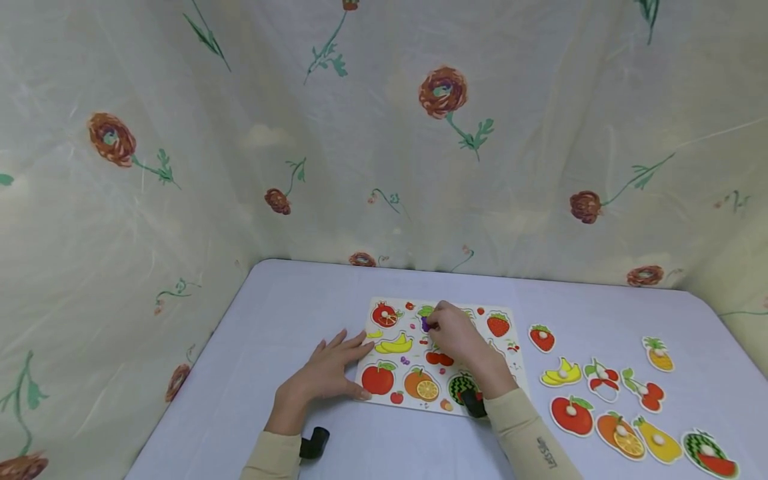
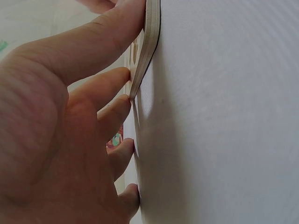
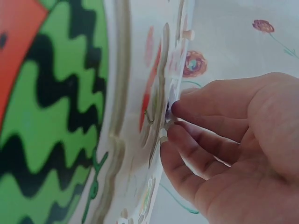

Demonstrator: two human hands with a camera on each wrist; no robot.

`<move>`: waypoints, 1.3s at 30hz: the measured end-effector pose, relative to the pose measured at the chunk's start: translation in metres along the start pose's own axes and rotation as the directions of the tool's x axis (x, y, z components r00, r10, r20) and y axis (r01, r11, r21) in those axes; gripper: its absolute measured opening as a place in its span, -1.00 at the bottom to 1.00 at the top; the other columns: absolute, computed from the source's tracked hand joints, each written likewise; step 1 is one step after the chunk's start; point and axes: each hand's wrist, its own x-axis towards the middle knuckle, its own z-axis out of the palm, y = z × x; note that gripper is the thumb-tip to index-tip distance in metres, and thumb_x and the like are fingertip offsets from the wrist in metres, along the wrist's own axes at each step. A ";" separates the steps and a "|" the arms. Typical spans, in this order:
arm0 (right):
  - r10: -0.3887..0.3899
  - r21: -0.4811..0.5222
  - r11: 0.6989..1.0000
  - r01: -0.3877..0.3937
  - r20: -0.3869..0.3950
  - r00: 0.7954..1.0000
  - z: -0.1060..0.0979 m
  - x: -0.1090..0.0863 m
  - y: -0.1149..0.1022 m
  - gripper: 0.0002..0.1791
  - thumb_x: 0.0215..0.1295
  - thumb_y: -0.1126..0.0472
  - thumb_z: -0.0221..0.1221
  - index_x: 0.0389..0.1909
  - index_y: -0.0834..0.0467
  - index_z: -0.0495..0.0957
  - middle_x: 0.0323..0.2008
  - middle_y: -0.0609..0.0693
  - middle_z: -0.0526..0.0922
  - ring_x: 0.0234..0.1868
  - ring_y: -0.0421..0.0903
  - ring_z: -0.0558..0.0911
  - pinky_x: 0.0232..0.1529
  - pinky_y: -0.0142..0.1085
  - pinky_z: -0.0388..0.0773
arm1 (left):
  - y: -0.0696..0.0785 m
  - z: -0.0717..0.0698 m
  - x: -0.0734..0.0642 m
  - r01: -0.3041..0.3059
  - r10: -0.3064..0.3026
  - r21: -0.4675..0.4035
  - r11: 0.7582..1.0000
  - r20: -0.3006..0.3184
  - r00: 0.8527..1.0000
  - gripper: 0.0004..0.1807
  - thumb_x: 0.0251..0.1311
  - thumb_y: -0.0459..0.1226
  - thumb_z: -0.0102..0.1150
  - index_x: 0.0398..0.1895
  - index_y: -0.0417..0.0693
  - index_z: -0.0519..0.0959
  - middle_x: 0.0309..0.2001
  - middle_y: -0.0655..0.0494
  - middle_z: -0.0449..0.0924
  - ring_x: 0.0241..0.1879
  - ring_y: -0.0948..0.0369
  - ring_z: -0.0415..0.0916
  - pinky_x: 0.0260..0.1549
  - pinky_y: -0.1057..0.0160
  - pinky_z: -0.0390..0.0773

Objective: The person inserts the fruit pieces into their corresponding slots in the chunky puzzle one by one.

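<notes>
Grapes piece sits at the top middle of the fruit puzzle board, centre-bottom of the frame. Right hand is over it, fingertips drawn together, pinching the piece (its knob is hidden by the fingers). Left hand is spread wide, fingers well apart and gripping nothing, fingertips at the board's left edge, thumb at its lower-left corner.

Loose knobbed pieces, lower right of frame: strawberry, bananas, pineapple, cherries, apple, orange, pear, watermelon, plus one red-and-white piece (fruit unclear). All on the white tabletop.

Flower-print curtain fills the upper frame. Light beige sleeves, black wrist straps.
</notes>
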 end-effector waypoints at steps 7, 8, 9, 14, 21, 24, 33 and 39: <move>0.009 -0.002 1.000 -0.009 0.010 1.000 0.002 -0.002 0.000 -0.76 0.29 0.31 0.21 -0.07 0.27 0.71 -0.12 0.05 0.59 -0.24 -0.09 0.51 -0.12 -0.23 0.62 | -0.001 0.001 0.000 -0.002 0.002 0.003 1.000 -0.004 1.000 0.00 -0.13 0.06 0.54 0.47 0.25 0.31 0.57 0.18 0.11 0.61 -0.07 -0.19 0.49 -0.36 -0.16; 0.010 -0.005 1.000 -0.009 0.011 1.000 0.002 -0.002 0.000 -0.75 0.29 0.30 0.22 -0.05 0.26 0.71 -0.11 0.05 0.59 -0.23 -0.08 0.51 -0.10 -0.22 0.62 | -0.001 0.002 0.001 -0.003 0.003 0.002 1.000 -0.004 1.000 0.00 -0.13 0.06 0.54 0.47 0.25 0.31 0.57 0.17 0.11 0.61 -0.07 -0.19 0.49 -0.36 -0.16; 0.010 -0.012 1.000 -0.010 0.015 1.000 0.002 -0.002 0.000 -0.73 0.29 0.29 0.22 -0.02 0.25 0.69 -0.11 0.06 0.59 -0.23 -0.08 0.50 -0.08 -0.21 0.63 | -0.001 0.002 0.001 -0.004 0.004 0.001 1.000 -0.004 1.000 0.00 -0.13 0.06 0.54 0.47 0.25 0.31 0.57 0.17 0.11 0.61 -0.07 -0.19 0.49 -0.36 -0.16; 0.003 -0.064 0.998 -0.001 0.031 1.000 0.002 -0.002 0.000 -0.63 0.30 0.26 0.22 0.11 0.23 0.61 -0.07 0.10 0.57 -0.21 -0.05 0.48 -0.06 -0.18 0.63 | -0.001 0.002 0.001 -0.007 0.007 0.001 1.000 -0.002 1.000 -0.01 -0.12 0.06 0.53 0.47 0.25 0.31 0.57 0.17 0.11 0.61 -0.07 -0.19 0.49 -0.36 -0.16; -0.016 -0.102 0.995 0.020 0.037 0.999 0.001 -0.006 -0.001 -0.61 0.31 0.25 0.21 0.14 0.24 0.59 -0.02 0.11 0.55 -0.16 -0.04 0.46 -0.04 -0.16 0.61 | 0.000 0.001 0.000 0.000 0.000 -0.009 1.000 -0.004 1.000 -0.01 -0.12 0.04 0.54 0.47 0.24 0.32 0.57 0.17 0.11 0.61 -0.07 -0.20 0.50 -0.34 -0.18; -0.014 -0.103 0.994 0.018 0.038 0.999 0.000 -0.007 -0.002 -0.60 0.31 0.25 0.20 0.16 0.24 0.58 -0.01 0.11 0.54 -0.15 -0.04 0.46 -0.01 -0.15 0.61 | 0.001 0.001 -0.001 0.000 0.000 -0.016 1.000 -0.006 1.000 -0.02 -0.12 0.03 0.54 0.47 0.24 0.32 0.57 0.16 0.11 0.61 -0.07 -0.20 0.50 -0.34 -0.18; 0.012 -0.077 0.997 -0.008 0.059 0.998 -0.002 -0.011 -0.003 -0.52 0.31 0.26 0.16 0.25 0.24 0.52 0.07 0.11 0.52 -0.07 -0.02 0.45 0.08 -0.10 0.59 | 0.001 0.001 0.000 0.001 -0.001 -0.017 1.000 -0.003 1.000 -0.01 -0.13 0.04 0.54 0.47 0.24 0.32 0.57 0.17 0.11 0.61 -0.07 -0.19 0.50 -0.34 -0.18; 0.002 -0.060 0.998 0.002 0.058 0.998 -0.002 -0.011 -0.001 -0.49 0.27 0.28 0.15 0.27 0.24 0.51 0.05 0.11 0.54 -0.11 -0.04 0.44 0.01 -0.13 0.56 | 0.000 0.001 0.000 0.000 0.000 -0.020 1.000 -0.008 1.000 -0.01 -0.14 0.03 0.55 0.46 0.27 0.32 0.57 0.19 0.11 0.61 -0.06 -0.19 0.51 -0.33 -0.20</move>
